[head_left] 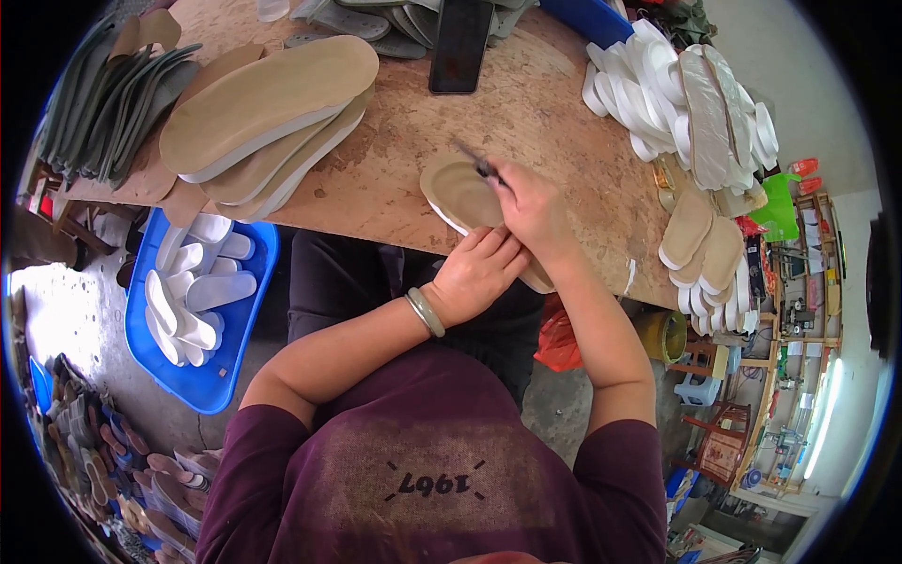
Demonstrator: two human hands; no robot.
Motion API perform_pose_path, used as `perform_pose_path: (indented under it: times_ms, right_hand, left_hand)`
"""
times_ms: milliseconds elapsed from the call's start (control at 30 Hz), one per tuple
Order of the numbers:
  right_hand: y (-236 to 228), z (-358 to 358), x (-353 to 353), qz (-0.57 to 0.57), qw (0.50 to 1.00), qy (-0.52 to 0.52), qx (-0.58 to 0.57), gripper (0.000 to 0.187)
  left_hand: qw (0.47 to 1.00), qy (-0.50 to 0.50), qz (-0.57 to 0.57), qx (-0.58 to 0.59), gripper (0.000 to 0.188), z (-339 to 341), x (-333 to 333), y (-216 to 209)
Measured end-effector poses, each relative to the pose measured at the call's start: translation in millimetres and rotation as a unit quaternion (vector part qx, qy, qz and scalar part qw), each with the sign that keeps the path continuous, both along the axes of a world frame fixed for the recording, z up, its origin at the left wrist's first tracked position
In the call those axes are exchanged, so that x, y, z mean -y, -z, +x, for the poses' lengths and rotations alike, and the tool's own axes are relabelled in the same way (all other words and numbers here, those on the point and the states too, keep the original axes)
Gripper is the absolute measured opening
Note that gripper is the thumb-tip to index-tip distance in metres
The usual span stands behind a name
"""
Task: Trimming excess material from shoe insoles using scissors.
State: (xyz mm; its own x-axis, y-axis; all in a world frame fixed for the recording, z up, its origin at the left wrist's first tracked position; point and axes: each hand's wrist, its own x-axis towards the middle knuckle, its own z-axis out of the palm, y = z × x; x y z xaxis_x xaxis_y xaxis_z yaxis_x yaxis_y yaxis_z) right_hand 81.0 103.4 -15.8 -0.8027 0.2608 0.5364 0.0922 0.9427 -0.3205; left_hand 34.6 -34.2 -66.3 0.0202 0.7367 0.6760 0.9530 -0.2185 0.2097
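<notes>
- Nearest the camera: purple short-sleeved shirt (601, 479), with a worn tan panel and dark print across the chest.
- At the near edge of the wooden tabletop (390, 183), under both hands: single insole (458, 191), lying aslant, with the broad end on the wood and the narrow end out past the edge, over the lap.
- Looks matt beige on top, slightly darker in a shallow hollow toward the broad end; bordered by a pale rim, with a white side showing along the left. Rounded at the broad end, partly hidden by hands in the middle.
- Right hand (532, 209): fingers closed around a slim dark tool (486, 169), pointing up-left over the broad end. Exact kind of tool: cannot tell.
- Left hand (476, 277): fingers bent and close together, laid over the insole's middle, right up against the right hand. Whether pinching or only resting: cannot tell.
- On left wrist: pale bangle (426, 312).
- Left on tabletop: fanned stack of larger beige insoles (272, 108) with thick white sides; beyond, dark grey pieces (108, 113) standing in a row.
- Toward the far edge: black phone (460, 47).
- To the right: heaped white pieces (648, 80), then smaller beige insoles (700, 230).
- Below, left: blue tub (221, 390) with white pieces inside.
</notes>
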Motion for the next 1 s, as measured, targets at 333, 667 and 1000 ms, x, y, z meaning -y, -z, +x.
perform_pose_path:
  times_ms: [333,667,1000]
  right_hand:
    - [-10.7,13.8,-5.6,-0.166,0.985,0.031,0.019,0.026]
    - [-2.8,-25.0,-34.1,-0.369,0.926,0.071,-0.026,0.021]
    - [-24.7,65.2,-4.1,-0.282,0.958,0.054,-0.008,0.027]
  left_hand:
    - [0.999,-0.02,-0.005,-0.032,0.034,-3.0,4.1,1.3]
    - [1.0,-0.001,-0.005,0.001,0.039,3.0,-0.6,-2.3]
    - [0.996,0.027,0.02,0.086,0.029,0.1,-8.6,4.4]
